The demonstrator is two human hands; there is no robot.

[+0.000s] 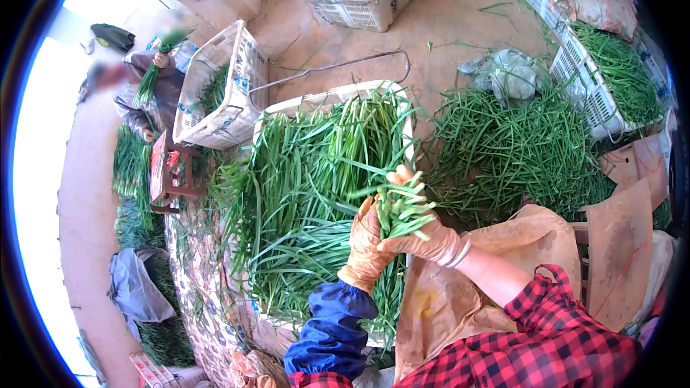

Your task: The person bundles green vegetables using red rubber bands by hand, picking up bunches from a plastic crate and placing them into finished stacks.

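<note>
A small bunch of green chives [404, 210] is held up over the right side of a pale plastic crate [336, 93], its cut stem ends toward me. My left hand [365, 244], in an orange glove, is closed round the bunch from the left. My gloved right hand [435, 241] grips it from the right, with fingers showing above the stems. Both hands touch each other below the bunch. Long chives [316, 165] fill the crate beneath in layers. The far leaf end of the held bunch blends into them.
Loose chives [517, 147] lie heaped on the floor to the right, beside another filled crate [586, 90]. A crate with a metal hook [237, 75] stands at left. Beyond it, a co-worker [154, 82] holds a bunch near a small red stool [169, 172]. Brown sacking [460, 273] covers my lap.
</note>
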